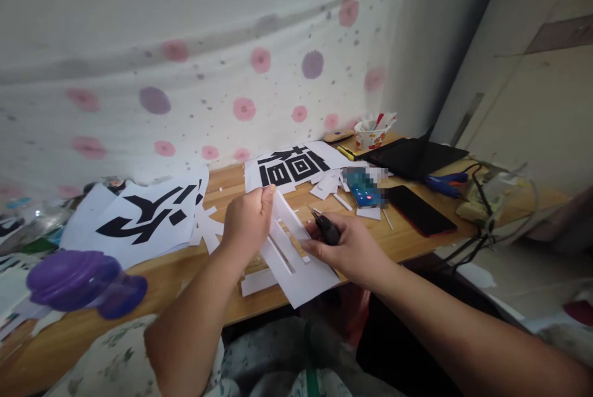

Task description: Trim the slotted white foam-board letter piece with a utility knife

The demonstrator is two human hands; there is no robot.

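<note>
A white sheet of paper [301,283] with long cut-out slots is held up above the table, tilted toward me. My left hand [248,218] is closed on its upper left edge, thumb on top. On the other side, my right hand [349,249] wraps round a black-handled tool [327,228] with a thin pointed tip; its exact kind is not clear. The right fingertips touch the paper's right strip beside the slots. Under the sheet lies a white paper strip [258,282] on the wooden table [229,184].
Printed sheets with black characters lie at left [148,218] and back [296,165]. Paper scraps [327,184], a lit phone [364,187] and a dark phone [421,210] are to the right. Also there: blue-handled pliers [447,184], a paper bowl [372,136], cables, a purple container [74,279].
</note>
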